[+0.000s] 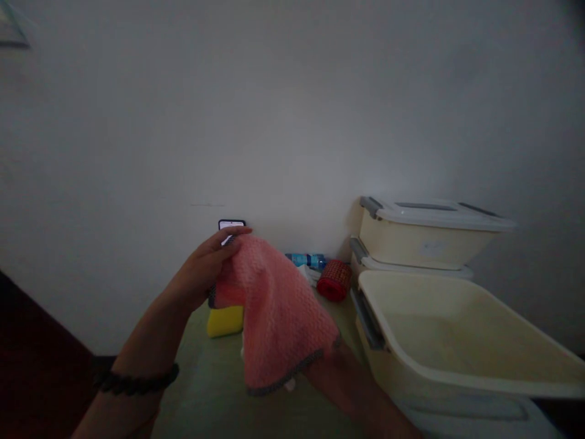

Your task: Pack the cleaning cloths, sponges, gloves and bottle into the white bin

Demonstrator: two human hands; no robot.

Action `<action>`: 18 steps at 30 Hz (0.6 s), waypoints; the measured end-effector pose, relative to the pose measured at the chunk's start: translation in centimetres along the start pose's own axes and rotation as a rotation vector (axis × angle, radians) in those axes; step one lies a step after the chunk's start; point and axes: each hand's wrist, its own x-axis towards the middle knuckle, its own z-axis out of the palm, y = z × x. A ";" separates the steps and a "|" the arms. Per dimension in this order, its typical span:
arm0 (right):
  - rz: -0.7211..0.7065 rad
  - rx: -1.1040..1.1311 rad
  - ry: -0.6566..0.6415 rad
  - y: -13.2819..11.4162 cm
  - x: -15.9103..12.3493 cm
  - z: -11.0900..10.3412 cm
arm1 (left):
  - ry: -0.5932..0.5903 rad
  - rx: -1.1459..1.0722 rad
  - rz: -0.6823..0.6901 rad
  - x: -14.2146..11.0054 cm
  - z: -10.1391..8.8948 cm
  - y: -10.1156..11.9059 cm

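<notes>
My left hand (205, 268) is raised over the table and pinches the top edge of a pink cloth (274, 311) with a grey hem. The cloth hangs down and drapes over my right hand, which is hidden beneath it; only the right forearm (351, 390) shows below. A dark bead bracelet (137, 381) circles my left wrist. A yellow sponge (225, 321) lies on the table just under the cloth.
A phone (231, 225) leans on the white wall behind my left hand. A blue-labelled bottle (307, 260) and a red woven roll (334, 280) lie by the wall. An open cream tub (439, 372) stands at right, with lidded tubs (425, 235) stacked behind it.
</notes>
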 end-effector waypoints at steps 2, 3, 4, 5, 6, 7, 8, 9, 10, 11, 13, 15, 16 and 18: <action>-0.036 -0.011 0.087 0.3 0.4 0.0 | -0.104 0.054 -0.008 -0.2 -0.6 0.0; -0.050 -0.015 0.137 0.3 0.6 -0.1 | -0.151 0.099 0.004 -0.2 -1.0 0.0; -0.071 -0.024 0.199 0.3 0.7 -0.3 | -0.188 0.150 0.025 -0.2 -1.5 -0.1; -0.094 -0.038 0.270 0.3 0.9 -0.5 | -0.214 0.206 0.048 -0.1 -1.9 -0.2; -0.113 -0.057 0.341 0.2 1.0 -0.8 | -0.231 0.262 0.066 0.0 -2.4 -0.4; -0.125 -0.078 0.410 0.2 1.1 -1.1 | -0.241 0.316 0.079 0.1 -2.7 -0.6; -0.130 -0.098 0.465 0.3 1.2 -1.4 | -0.246 0.365 0.085 0.2 -3.0 -0.7; -0.132 -0.119 0.508 0.3 1.3 -1.6 | -0.250 0.404 0.086 0.3 -3.1 -0.8; -0.133 -0.137 0.539 0.3 1.4 -1.9 | -0.252 0.426 0.089 0.3 -3.2 -0.9; -0.135 -0.152 0.556 0.3 1.4 -2.1 | -0.255 0.429 0.090 0.3 -3.2 -0.9; -0.146 -0.178 0.556 0.3 1.5 -2.4 | -0.268 0.398 0.094 0.2 -3.0 -0.9; -0.165 -0.225 0.539 0.1 1.5 -2.6 | -0.272 0.357 0.114 0.1 -2.7 -0.7; -0.178 -0.265 0.532 -0.1 1.5 -2.7 | -0.262 0.343 0.133 0.1 -2.6 -0.7; -0.208 -0.377 0.535 -0.4 1.3 -2.7 | -0.221 0.326 0.175 0.2 -2.3 -0.6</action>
